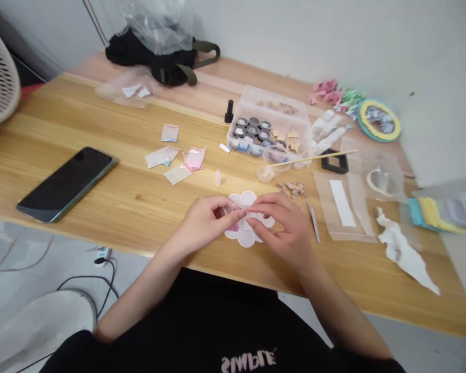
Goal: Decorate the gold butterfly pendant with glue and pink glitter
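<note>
A white flower-shaped palette [246, 238] lies near the table's front edge, partly hidden by both hands. Over its left side my left hand [212, 220] pinches a small clear bag with pink contents [233, 226]. My right hand [281, 225] is over the palette's right side, its fingers closed at the top edge of the same bag. Just behind them stands a tiny clear bottle [218, 177]. Several small bags [178, 173] lie behind and to the left. Silver tweezers [314, 223] rest right of my right hand, and a glittery butterfly piece [293, 189] is behind it.
A phone [66, 184] lies at left. Behind the hands is a clear box of small pots [270, 124], with a wooden stick [314, 158] across a cup. Tape rolls [378, 120], a black frame [334, 161] and crumpled tissue [406, 251] are at right. A black bag [151, 57] sits at the back.
</note>
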`<state>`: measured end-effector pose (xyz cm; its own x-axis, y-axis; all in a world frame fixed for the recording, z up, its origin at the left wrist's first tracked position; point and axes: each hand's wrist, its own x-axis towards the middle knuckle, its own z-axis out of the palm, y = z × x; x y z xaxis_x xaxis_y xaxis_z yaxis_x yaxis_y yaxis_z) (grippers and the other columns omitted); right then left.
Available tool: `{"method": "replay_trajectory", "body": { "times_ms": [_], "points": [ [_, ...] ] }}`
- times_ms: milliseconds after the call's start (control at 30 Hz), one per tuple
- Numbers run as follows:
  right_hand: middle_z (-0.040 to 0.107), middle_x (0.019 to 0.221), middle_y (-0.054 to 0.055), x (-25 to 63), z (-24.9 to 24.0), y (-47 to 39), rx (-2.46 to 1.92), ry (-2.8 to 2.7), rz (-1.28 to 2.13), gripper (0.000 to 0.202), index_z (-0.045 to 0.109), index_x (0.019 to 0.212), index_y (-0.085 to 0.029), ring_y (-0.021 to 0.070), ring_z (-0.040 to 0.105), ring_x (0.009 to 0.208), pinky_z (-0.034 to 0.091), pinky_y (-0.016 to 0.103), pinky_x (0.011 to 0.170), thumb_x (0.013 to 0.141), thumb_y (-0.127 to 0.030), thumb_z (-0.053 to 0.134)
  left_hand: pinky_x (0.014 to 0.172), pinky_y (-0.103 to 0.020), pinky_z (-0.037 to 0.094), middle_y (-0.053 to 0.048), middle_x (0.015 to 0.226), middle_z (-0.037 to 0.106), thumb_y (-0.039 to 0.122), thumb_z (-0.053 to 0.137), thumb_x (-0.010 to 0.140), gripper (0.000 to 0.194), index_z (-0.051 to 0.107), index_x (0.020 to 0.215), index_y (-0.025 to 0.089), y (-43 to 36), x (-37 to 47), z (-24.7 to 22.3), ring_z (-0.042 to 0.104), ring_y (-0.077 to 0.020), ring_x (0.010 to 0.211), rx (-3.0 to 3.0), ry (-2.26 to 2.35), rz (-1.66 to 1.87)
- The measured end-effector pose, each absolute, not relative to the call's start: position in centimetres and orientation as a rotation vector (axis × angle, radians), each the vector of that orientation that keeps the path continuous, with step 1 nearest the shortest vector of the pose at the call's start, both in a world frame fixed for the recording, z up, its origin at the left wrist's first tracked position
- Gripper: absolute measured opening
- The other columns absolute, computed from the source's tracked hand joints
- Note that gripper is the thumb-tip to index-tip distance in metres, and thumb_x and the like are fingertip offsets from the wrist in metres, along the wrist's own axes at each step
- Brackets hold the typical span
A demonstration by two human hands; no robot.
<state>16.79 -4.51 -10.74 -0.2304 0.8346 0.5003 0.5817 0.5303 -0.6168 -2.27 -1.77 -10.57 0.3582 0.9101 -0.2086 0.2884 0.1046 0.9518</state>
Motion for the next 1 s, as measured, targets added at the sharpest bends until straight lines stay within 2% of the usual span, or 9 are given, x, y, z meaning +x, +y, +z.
{"method": "replay_trajectory", "body": {
  "times_ms": [67,167,400,633,767,1000],
  "points": [
    [0.072,0.097,0.004,16.6,-10.8,-4.6,-1.099,-1.939,0.337,0.011,0.073,0.099,-0.026,0.0182,0.069,0.091,0.057,0.035,0.077,0.09,-0.024,0.068,0.058,-0.025,0.046,-0.003,0.065,0.074,0.04,0.067,0.079,0.022,0.07,0.071,0.019,-1.9,-1.9,-10.5,0.061,-0.013,0.058,1.486,1.196,0.648],
    [0.07,0.101,0.005,16.6,-11.0,-4.6,-1.071,-1.956,0.323,0.01,0.074,0.095,-0.026,0.0191,0.068,0.094,0.057,0.037,0.078,0.09,-0.023,0.066,0.061,-0.025,0.043,-0.001,0.066,0.071,0.033,0.067,0.076,0.016,0.069,0.068,0.019,-2.0,-1.3,-10.5,0.06,-0.0135,0.062,1.568,1.216,0.642],
    [0.069,0.1,0.003,17.3,-10.6,-4.4,-1.147,-1.928,0.529,0.006,0.069,0.082,-0.025,0.0197,0.067,0.095,0.054,0.039,0.085,0.087,-0.022,0.066,0.062,-0.026,0.036,0.0,0.066,0.065,0.034,0.07,0.077,0.015,0.073,0.074,0.02,-2.1,-0.6,-10.7,0.053,-0.0122,0.063,1.706,1.232,0.67],
    [0.069,0.098,0.003,18.4,-10.8,-4.1,-1.22,-1.709,0.624,0.009,0.069,0.083,-0.025,0.0185,0.066,0.097,0.053,0.04,0.089,0.091,-0.026,0.065,0.059,-0.025,0.037,0.001,0.066,0.066,0.036,0.076,0.075,0.018,0.071,0.073,0.019,-2.1,-0.3,-11.3,0.053,-0.0112,0.061,1.618,1.198,0.654],
    [0.07,0.1,0.002,18.5,-10.9,-4.1,-1.243,-1.737,0.721,0.008,0.073,0.082,-0.027,0.0182,0.066,0.098,0.052,0.04,0.09,0.089,-0.027,0.068,0.057,-0.025,0.039,0.0,0.064,0.068,0.037,0.069,0.08,0.023,0.069,0.066,0.019,-1.9,-0.3,-11.4,0.054,-0.0109,0.058,1.556,1.132,0.621],
    [0.071,0.098,0.002,18.5,-10.9,-4.1,-1.293,-1.715,0.737,0.009,0.074,0.082,-0.026,0.0168,0.067,0.095,0.054,0.036,0.086,0.089,-0.026,0.068,0.062,-0.026,0.043,-0.001,0.072,0.072,0.032,0.066,0.082,0.019,0.071,0.069,0.02,-1.9,-0.2,-11.6,0.06,-0.0123,0.065,1.567,1.063,0.602]
  ]
}}
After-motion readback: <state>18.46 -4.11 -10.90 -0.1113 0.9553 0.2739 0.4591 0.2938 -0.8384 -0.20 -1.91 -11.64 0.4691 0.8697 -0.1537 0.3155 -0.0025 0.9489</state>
